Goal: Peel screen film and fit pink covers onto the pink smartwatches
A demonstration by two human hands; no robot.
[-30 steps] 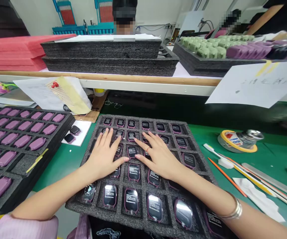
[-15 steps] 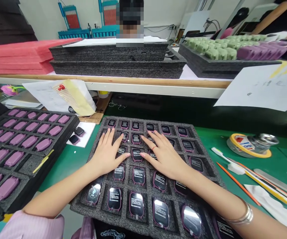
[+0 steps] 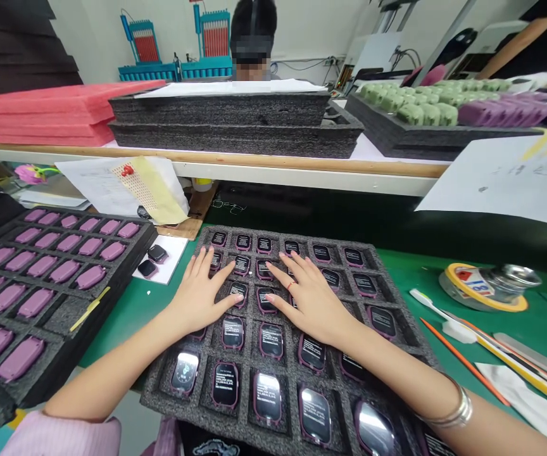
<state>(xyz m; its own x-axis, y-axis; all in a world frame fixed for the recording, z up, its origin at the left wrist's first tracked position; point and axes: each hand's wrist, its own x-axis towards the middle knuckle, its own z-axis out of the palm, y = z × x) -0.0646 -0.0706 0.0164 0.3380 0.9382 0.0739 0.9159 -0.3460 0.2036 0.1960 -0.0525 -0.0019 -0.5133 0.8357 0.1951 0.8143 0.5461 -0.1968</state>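
A dark grey foam tray (image 3: 249,430) sits in front of me, its square pockets filled with purple-cased smartwatches. Most of their screens show small white text; one smartwatch (image 3: 185,372) at the near left shows a round clock dial. My left hand (image 3: 200,294) lies spread over the left columns, its thumb touching a smartwatch (image 3: 238,294). Over the middle columns my right hand (image 3: 314,297) is spread flat, with its thumb on another smartwatch (image 3: 266,300). Neither hand grips anything. Several watches are hidden under the palms and the right forearm.
To the left stands another foam tray (image 3: 71,342) of purple watch bodies. Two loose watches (image 3: 152,261) lie on white paper. At right are a tape roll (image 3: 480,288), a toothbrush (image 3: 432,304) and an orange stick (image 3: 463,361). A shelf (image 3: 302,174) crosses ahead, and a person sits beyond it.
The whole view has shifted slightly, so things appear a little lower and farther right. My left hand has slid left across the tray, and its fingers remain spread. My right hand stays spread.
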